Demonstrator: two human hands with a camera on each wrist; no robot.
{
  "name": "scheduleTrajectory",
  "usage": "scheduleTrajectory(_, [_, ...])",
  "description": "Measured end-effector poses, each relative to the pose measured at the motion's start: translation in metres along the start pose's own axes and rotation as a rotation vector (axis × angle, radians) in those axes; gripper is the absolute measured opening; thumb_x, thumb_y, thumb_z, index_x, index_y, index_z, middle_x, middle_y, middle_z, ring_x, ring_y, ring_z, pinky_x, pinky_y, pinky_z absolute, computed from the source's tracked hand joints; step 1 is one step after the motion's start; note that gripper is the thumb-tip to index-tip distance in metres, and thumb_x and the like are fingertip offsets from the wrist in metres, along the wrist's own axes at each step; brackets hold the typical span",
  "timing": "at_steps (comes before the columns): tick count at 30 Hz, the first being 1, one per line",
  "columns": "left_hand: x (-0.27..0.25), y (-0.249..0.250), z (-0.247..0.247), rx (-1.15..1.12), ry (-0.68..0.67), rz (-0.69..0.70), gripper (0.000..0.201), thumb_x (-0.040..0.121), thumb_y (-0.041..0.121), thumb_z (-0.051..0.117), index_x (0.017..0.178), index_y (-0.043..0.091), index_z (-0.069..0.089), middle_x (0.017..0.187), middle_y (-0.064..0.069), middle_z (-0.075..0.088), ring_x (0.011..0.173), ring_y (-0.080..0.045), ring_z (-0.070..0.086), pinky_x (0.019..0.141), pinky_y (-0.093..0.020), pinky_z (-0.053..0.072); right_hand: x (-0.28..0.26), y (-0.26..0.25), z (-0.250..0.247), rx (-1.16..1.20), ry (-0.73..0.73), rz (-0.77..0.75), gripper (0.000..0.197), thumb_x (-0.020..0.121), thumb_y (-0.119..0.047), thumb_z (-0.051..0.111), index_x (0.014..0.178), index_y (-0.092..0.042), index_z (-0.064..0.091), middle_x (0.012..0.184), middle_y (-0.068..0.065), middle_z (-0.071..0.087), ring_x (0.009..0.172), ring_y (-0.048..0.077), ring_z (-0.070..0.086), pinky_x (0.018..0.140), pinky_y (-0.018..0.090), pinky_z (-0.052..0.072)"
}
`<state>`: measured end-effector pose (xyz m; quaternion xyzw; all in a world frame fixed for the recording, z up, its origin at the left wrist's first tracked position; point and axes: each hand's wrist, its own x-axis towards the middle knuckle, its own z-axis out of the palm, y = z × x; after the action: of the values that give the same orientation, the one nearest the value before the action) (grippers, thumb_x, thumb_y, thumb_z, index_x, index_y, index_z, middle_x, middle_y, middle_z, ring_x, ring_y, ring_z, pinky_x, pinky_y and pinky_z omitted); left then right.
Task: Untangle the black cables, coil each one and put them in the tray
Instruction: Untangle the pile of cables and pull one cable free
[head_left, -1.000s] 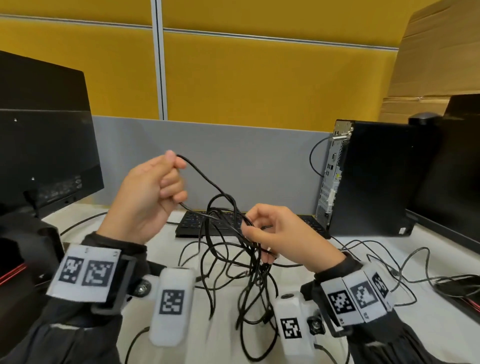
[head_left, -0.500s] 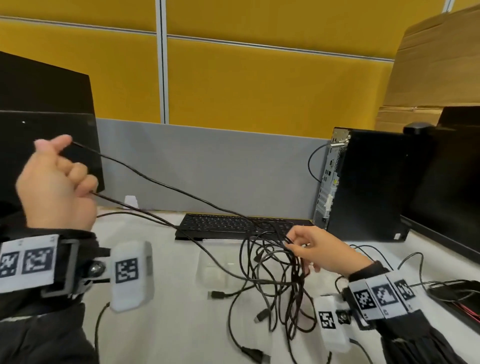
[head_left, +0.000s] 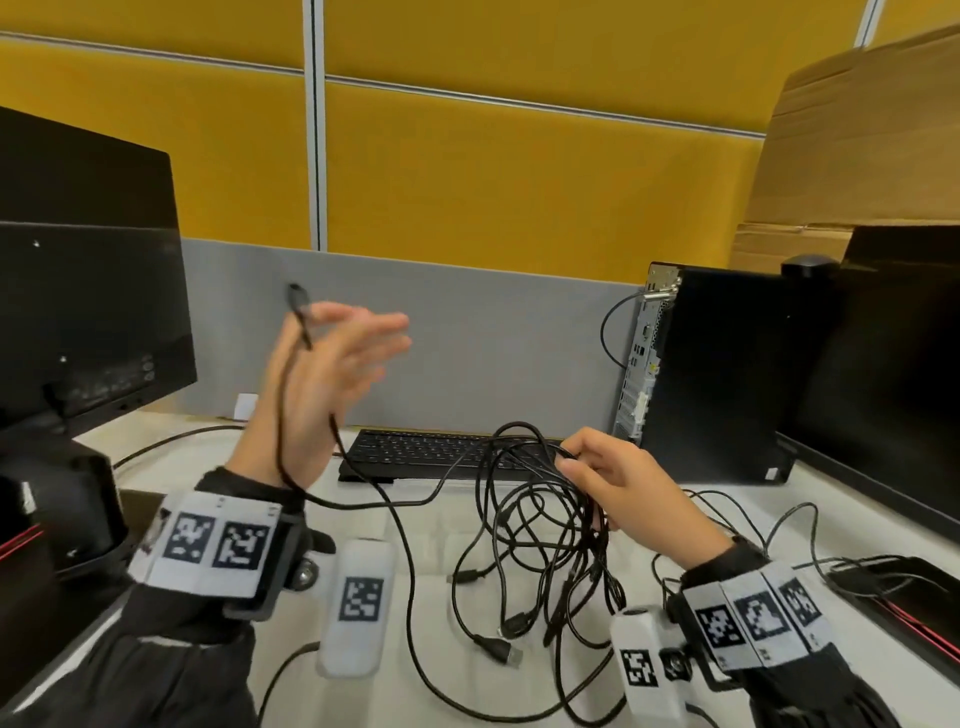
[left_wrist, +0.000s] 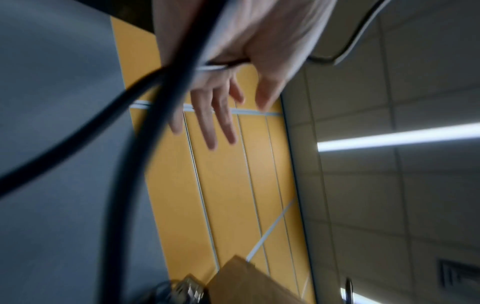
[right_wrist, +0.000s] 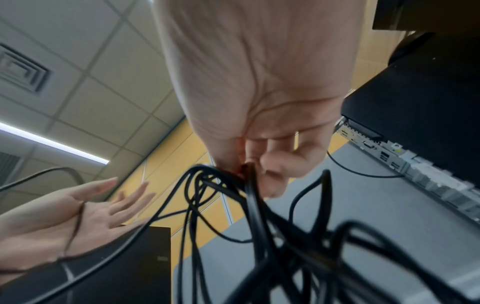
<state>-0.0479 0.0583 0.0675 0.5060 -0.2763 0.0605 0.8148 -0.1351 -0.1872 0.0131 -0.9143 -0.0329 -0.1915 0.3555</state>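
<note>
Swung back inward, left hand (head_left: 332, 379) is spread; right hand (head_left: 623, 493) pinches tangled cables (head_left: 540, 525) above desk (head_left: 467, 686).

Even indoor light, ceiling strip light (left_wrist: 397, 136) glaring in wrist views, left hand (head_left: 332, 374) motion-blurred, near cables (right_wrist: 285, 246) out of focus, wide-angle bending at edges

I count two hands up: left hand (head_left: 332, 384), right hand (head_left: 623, 493). One tangle of black cables (head_left: 540, 519), strands too knotted to count. One keyboard (head_left: 415, 452), two monitors, one computer tower (head_left: 711, 374).
</note>
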Motion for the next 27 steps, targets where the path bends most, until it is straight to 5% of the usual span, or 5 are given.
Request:
scheduleTrajectory(5, [-0.016,-0.021,0.022,0.331,-0.380,-0.284,0.029,0.080,0.033,0.063,0.101,0.016,0.054,0.105,-0.007,0.067,0.089,-0.021,0.068,0.072,-0.033,0.057,0.002,-0.005,0.007,0.018,0.099,-0.048,0.011,0.097,-0.023,0.048,0.095,-0.014,0.056,0.070,0.004,0.059,0.051,0.005,0.050,0.047,0.014,0.040])
scheduleTrajectory(9, [-0.019,-0.039,0.027,0.705,-0.343,-0.276,0.028,0.084,0.030,0.066,0.107,0.025,0.051,0.102,0.010,0.057,0.074,-0.004,0.053,0.064,-0.023,0.046,0.001,-0.012,0.011,0.027,0.116,-0.089,0.011,0.097,-0.024,0.048,0.097,-0.016,0.055,0.075,0.004,0.064,0.066,0.021,0.061,0.060,0.031,0.052])
scheduleTrajectory(14, [-0.013,-0.048,0.019,0.803,-0.433,-0.193,0.025,0.095,0.026,0.051,0.072,0.018,0.054,0.042,0.013,0.044,0.038,0.000,0.034,0.041,-0.012,0.024,0.003,-0.014,0.007,0.039,0.171,-0.162,0.010,0.097,-0.023,0.048,0.097,-0.017,0.056,0.076,0.009,0.063,0.060,0.018,0.055,0.053,0.031,0.048])
scheduleTrajectory(18, [0.000,-0.032,0.008,0.539,-0.207,-0.181,0.032,0.096,0.022,0.048,0.065,0.017,0.045,0.047,0.011,0.030,0.038,-0.004,0.023,0.037,-0.016,0.018,0.005,0.005,0.007,-0.086,0.107,-0.152,0.010,0.096,-0.027,0.047,0.093,-0.023,0.055,0.074,0.008,0.063,0.065,0.020,0.056,0.062,0.035,0.047])
scheduleTrajectory(27, [0.020,0.004,-0.046,0.232,0.244,0.064,0.031,0.097,0.024,0.043,0.066,0.024,0.044,0.040,0.011,0.037,0.032,-0.001,0.030,0.032,-0.012,0.024,-0.003,0.031,-0.015,-0.319,-0.180,0.097,0.024,0.100,-0.027,0.040,0.076,-0.024,0.046,0.066,-0.009,0.047,0.052,-0.004,0.048,0.053,0.013,0.037])
